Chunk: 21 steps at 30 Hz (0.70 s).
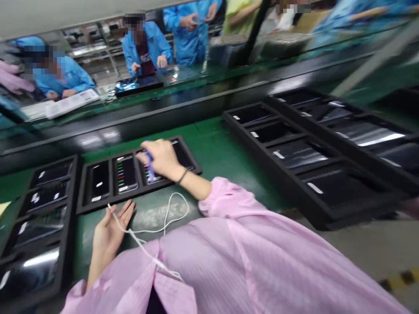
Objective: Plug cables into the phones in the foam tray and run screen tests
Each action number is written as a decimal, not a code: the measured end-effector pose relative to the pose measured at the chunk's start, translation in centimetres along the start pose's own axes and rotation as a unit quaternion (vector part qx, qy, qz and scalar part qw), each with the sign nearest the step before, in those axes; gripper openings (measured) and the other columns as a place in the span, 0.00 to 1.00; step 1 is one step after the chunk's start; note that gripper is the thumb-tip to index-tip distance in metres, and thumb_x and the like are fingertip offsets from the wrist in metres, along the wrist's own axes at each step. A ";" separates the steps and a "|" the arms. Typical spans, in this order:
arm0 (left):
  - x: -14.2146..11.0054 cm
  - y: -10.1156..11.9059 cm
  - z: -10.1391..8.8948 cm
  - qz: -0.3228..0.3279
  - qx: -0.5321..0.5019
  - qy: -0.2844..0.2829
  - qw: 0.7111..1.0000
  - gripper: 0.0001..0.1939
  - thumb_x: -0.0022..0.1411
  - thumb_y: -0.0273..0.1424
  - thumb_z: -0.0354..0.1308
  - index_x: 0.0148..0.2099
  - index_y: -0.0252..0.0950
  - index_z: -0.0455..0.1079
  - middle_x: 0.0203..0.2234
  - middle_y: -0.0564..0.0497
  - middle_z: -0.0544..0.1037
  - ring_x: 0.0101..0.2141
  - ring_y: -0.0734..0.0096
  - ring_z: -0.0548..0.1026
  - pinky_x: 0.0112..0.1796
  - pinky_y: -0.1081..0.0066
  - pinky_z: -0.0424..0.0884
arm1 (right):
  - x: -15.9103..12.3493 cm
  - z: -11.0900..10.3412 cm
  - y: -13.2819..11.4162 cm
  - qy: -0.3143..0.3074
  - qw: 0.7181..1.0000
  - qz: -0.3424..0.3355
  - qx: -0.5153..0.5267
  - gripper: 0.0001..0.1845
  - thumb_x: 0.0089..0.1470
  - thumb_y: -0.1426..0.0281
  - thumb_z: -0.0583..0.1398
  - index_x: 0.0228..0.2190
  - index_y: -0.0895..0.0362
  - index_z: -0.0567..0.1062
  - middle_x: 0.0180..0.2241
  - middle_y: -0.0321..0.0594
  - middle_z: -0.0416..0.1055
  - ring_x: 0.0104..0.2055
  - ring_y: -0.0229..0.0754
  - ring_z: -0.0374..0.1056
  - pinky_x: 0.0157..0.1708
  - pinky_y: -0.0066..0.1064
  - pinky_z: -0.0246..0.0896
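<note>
A black foam tray (pixel 84 192) lies on the green belt and holds several phones; two of them (pixel 126 173) have lit screens. My right hand (pixel 163 159) hovers over the tray's right end, fingers closed on a blue pen-like tool (pixel 149 165) that touches a lit phone. My left hand (pixel 109 229) rests palm-up on the belt below the tray, fingers stretched out. A white cable (pixel 163 220) lies across its palm and loops over the belt toward my pink sleeve.
More black trays of phones sit at the left (pixel 39 226) and right (pixel 294 152). A dark rail (pixel 183 109) divides the belt from the far side, where several people in blue coats work. Bare floor with a striped marking (pixel 399 279) lies at lower right.
</note>
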State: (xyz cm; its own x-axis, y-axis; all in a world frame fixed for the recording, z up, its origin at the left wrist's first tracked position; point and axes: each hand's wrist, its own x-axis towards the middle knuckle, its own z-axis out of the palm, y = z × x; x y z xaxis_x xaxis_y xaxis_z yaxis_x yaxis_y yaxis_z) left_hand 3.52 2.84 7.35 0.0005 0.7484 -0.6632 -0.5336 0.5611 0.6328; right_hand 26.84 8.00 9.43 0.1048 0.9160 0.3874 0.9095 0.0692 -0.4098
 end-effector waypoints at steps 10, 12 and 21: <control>1.5 0.1 1.0 -0.036 -0.062 0.010 0.997 0.20 0.72 0.30 0.45 0.25 0.36 0.57 0.40 0.34 0.76 0.47 0.56 0.79 0.40 0.66 0.79 | -4.7 -0.1 11.9 -0.071 0.954 0.292 -0.007 0.20 0.67 0.54 0.49 0.42 0.58 0.67 0.31 0.53 0.73 0.36 0.58 0.71 0.35 0.39 0.61; 2.5 0.1 1.9 0.002 -0.084 0.025 0.996 0.21 0.74 0.30 0.43 0.24 0.37 0.56 0.32 0.40 0.74 0.39 0.64 0.79 0.42 0.67 0.78 | -5.2 0.7 11.1 -0.081 0.952 0.296 0.007 0.19 0.66 0.54 0.50 0.43 0.58 0.65 0.34 0.55 0.74 0.38 0.59 0.72 0.35 0.40 0.62; 5.6 0.8 6.2 0.113 -0.088 0.062 0.988 0.18 0.72 0.32 0.54 0.29 0.37 0.55 0.22 0.60 0.61 0.21 0.83 0.63 0.32 0.82 0.70 | -5.1 0.6 9.2 -0.071 0.941 0.316 0.102 0.19 0.60 0.57 0.60 0.41 0.56 0.59 0.32 0.53 0.73 0.37 0.60 0.74 0.33 0.40 0.63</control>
State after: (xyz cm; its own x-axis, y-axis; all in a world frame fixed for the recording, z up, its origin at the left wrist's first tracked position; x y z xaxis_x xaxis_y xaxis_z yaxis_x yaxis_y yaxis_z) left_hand 8.30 9.65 6.63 -0.2330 0.7921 -0.5643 -0.6466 0.3072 0.6982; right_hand 34.40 4.14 3.21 0.5309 0.8422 -0.0943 0.5862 -0.4453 -0.6768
